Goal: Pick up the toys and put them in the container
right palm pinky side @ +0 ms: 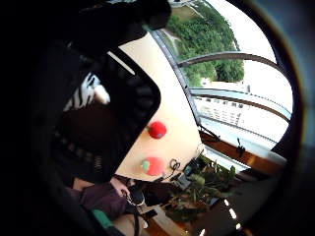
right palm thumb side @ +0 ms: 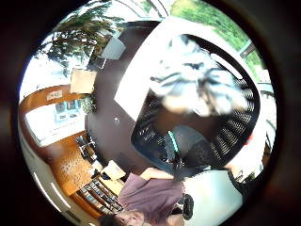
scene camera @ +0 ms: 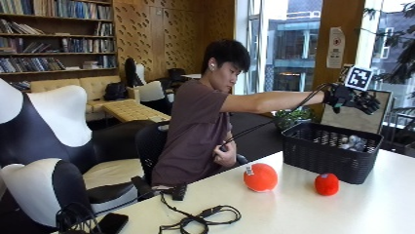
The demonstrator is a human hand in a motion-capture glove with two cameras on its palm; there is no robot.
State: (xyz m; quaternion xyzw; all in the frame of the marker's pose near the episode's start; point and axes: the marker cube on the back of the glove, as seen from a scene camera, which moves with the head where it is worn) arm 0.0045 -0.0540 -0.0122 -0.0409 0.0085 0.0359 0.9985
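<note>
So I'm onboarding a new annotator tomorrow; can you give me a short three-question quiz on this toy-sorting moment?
1. True or false: the gloved right hand is above the black basket.
2. How many red toys lie on the table outside the basket?
3. What already lies in the basket? A) a striped plush toy B) a book C) a cup

Key:
1. True.
2. Two: the larger red toy and the smaller red toy.
3. A, the striped plush toy.

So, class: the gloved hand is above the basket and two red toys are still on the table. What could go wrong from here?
1. The right hand is raised above the black basket; a reach down for the toys could knock its rim.
2. The round orange-red toy and the smaller red toy might roll if nudged.
3. The cable lies near the reach path.
</note>
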